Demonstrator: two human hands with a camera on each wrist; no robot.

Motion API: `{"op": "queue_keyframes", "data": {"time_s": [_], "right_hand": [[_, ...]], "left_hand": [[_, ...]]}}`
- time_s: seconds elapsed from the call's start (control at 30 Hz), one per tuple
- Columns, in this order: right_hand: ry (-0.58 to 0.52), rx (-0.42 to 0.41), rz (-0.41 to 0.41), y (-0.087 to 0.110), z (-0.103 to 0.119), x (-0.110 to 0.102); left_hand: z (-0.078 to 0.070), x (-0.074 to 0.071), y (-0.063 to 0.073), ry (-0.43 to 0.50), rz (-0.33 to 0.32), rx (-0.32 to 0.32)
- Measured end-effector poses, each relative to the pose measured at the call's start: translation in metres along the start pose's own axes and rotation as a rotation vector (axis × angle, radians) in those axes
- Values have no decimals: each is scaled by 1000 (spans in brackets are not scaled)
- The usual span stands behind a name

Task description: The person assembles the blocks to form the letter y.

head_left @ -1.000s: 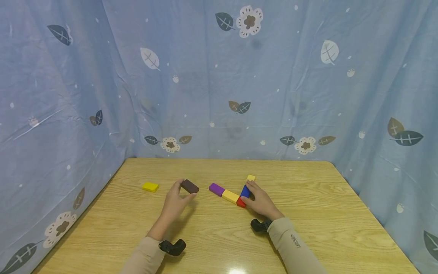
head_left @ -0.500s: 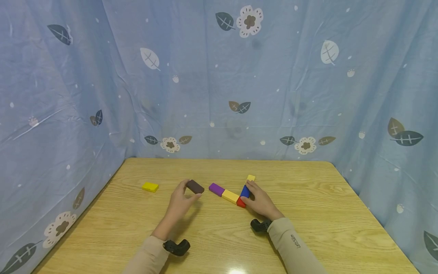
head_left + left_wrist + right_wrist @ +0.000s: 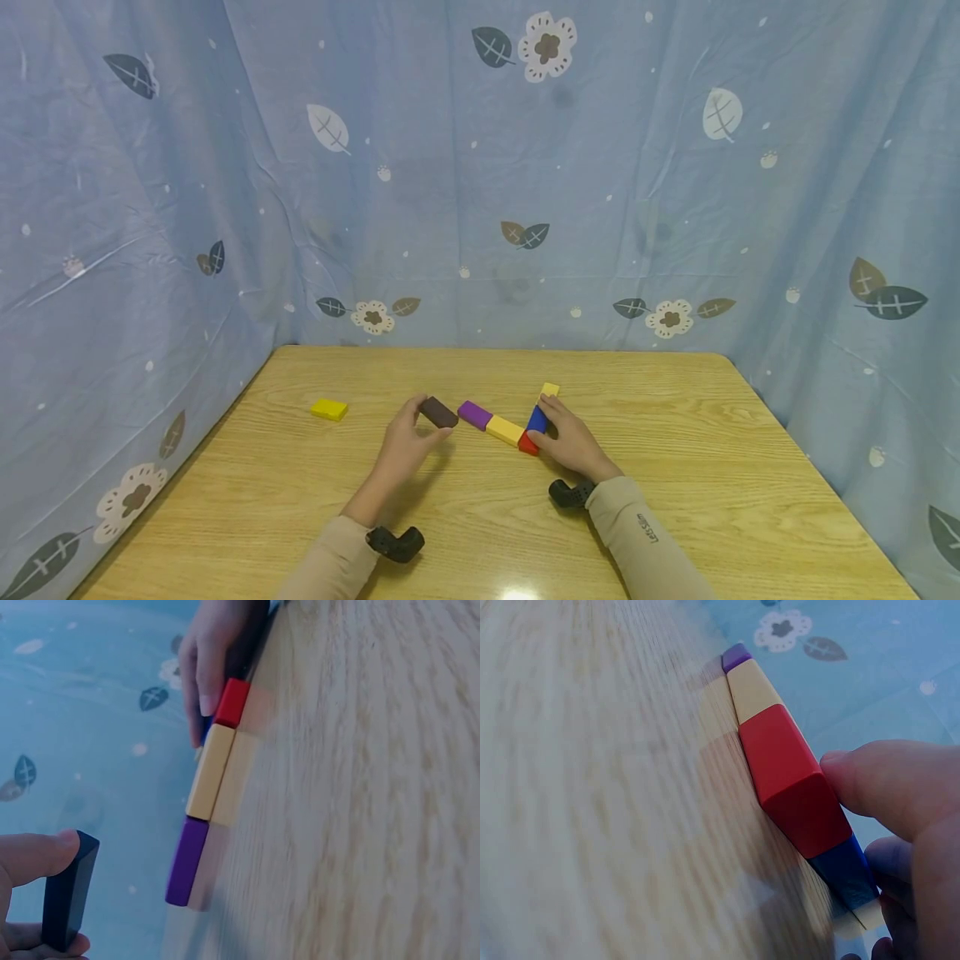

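Observation:
Pinched between the thumb and fingers of my left hand (image 3: 407,448) is a dark brown block (image 3: 439,412), held above the table just left of the purple block (image 3: 474,415). From the purple one, a pale yellow block (image 3: 506,430) and a red block (image 3: 528,444) continue the row end to end. There it turns away at an angle through a blue block (image 3: 537,421) to a yellow block (image 3: 551,389). My right hand (image 3: 573,446) rests at this angled arm. In the right wrist view its thumb (image 3: 855,776) touches the red block, with the fingers beside the blue one.
A bright yellow block (image 3: 329,409) lies alone at the left on the wooden table (image 3: 480,517). Behind and at both sides hangs a blue patterned curtain (image 3: 450,192). Each wrist wears a black camera.
My left hand has carried the dark brown block to the right, close to the purple block. The right hand and the row of blocks have stayed still.

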State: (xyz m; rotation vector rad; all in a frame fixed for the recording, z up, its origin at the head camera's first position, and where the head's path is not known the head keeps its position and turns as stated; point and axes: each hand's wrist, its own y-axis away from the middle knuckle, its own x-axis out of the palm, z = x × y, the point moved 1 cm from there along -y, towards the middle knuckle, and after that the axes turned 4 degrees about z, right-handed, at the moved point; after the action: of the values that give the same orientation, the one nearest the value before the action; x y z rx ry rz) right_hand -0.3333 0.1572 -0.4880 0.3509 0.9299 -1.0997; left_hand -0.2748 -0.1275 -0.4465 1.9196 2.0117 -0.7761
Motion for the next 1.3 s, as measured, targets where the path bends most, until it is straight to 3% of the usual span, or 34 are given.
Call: {"op": "queue_keyframes", "data": {"time_s": [1.3], "right_hand": [[-16, 15, -6, 0, 3, 0]], "left_hand": [[-13, 41, 6, -19, 119, 87]]}}
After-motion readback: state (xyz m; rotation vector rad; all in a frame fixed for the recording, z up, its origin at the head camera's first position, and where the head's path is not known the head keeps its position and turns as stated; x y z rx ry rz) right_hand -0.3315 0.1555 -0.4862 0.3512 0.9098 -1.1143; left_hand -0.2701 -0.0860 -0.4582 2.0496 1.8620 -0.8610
